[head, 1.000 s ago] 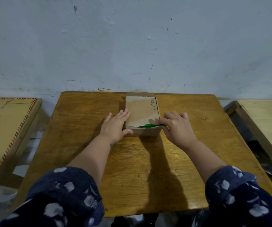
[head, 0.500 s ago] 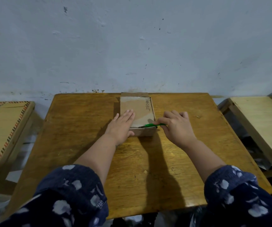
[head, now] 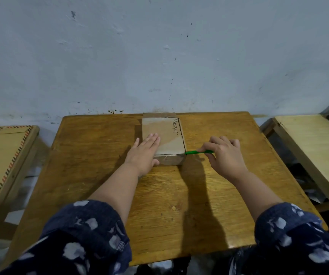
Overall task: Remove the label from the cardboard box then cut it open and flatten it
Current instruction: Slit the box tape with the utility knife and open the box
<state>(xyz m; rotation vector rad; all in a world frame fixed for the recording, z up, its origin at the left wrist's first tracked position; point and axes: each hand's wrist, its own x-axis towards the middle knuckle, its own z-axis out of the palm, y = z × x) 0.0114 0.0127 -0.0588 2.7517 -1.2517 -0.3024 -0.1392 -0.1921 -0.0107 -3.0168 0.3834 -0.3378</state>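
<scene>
Box (head: pixel 163 139) at far middle of tabletop (head: pixel 179 195), uncrushed; left hand (head: pixel 145 153) flat, spread on lid; right hand (head: pixel 224 153) clenched round green cutter (head: pixel 196 152), tip at near right top corner; no label visible; cutting under way, flattening left.

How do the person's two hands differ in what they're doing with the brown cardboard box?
The left hand lies flat and open on the brown cardboard box; the right hand is closed around a thin green cutter. The left presses on the top; the right stays beside the box, tool tip at its near right corner. Both wear rolled navy patterned sleeves.
</scene>
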